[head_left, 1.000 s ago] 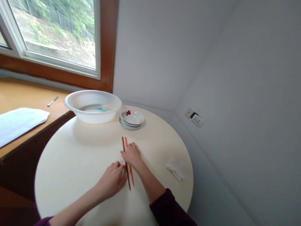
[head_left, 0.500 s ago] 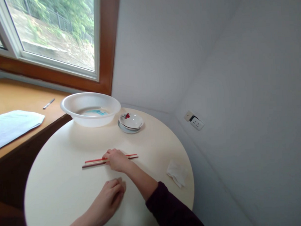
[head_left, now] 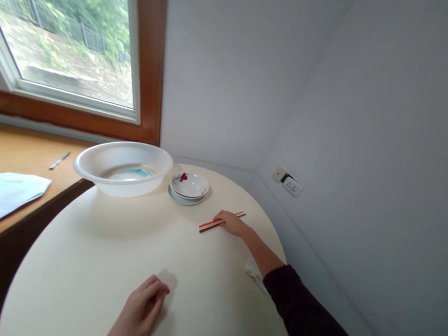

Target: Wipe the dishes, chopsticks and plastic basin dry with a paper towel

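Several chopsticks (head_left: pixel 209 225), some red and at least one dark brown, lie close together under my right hand (head_left: pixel 230 222). That hand is closed around their middle, near the right side of the round white table, and hides part of them. Both ends of the bundle stick out to the left and right of my fingers. My left hand (head_left: pixel 146 303) is at the front of the table, fingers curled in toward the thumb, with nothing seen in it. Beyond the chopsticks sits a white bowl with a red flower (head_left: pixel 195 185), stacked on other dishes.
A translucent basin (head_left: pixel 99 179) stands at the back left of the round table (head_left: pixel 113 255). Partly behind my right forearm lies a white tissue or cloth (head_left: pixel 254 270). Paper (head_left: pixel 15 192) and a pen (head_left: pixel 59 161) lie on the wooden desk. Walls meet behind the table.
My right hand has carried the chopsticks to the right, and they are now gathered closer together. My left hand has drawn back slightly to the left. The view has shifted a little.
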`<action>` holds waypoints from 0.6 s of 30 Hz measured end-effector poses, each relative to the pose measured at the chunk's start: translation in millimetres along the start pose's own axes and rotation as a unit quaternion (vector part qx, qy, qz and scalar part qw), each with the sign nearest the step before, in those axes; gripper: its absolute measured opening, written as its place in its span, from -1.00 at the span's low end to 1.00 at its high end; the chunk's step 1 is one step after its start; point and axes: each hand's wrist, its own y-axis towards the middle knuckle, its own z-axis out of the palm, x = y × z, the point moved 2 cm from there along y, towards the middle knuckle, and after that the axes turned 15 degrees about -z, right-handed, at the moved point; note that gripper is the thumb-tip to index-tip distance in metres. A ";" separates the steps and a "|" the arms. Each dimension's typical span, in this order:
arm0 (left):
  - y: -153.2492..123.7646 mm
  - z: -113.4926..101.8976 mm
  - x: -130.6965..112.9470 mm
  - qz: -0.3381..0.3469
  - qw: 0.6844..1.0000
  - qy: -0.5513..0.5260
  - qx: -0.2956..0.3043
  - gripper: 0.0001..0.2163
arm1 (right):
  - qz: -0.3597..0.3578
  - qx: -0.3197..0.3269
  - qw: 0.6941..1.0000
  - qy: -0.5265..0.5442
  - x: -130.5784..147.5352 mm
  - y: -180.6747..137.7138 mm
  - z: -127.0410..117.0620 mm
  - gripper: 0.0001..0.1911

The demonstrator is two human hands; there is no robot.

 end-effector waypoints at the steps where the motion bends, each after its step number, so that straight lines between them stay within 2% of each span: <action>1: 1.0 -1.9 0.5 -0.001 1.000 -0.006 -0.013 -0.74 | 0.008 -0.002 1.000 -0.002 -10.8 -7.4 -3.8 -0.68; 5: 3.8 -6.6 2.4 0.001 0.999 -0.017 -0.052 -0.77 | 0.032 -0.012 0.999 -0.008 -42.9 -31.0 -15.4 -0.67; 9: 6.1 -7.4 6.6 -0.007 0.997 -0.016 -0.069 -0.79 | 0.048 -0.024 0.999 -0.007 -61.4 -43.5 -19.8 -0.63; 18: 7.4 -8.8 5.8 -0.050 0.995 -0.018 -0.090 -0.76 | 0.047 -0.056 0.997 -0.027 -70.1 -53.1 -17.5 -0.54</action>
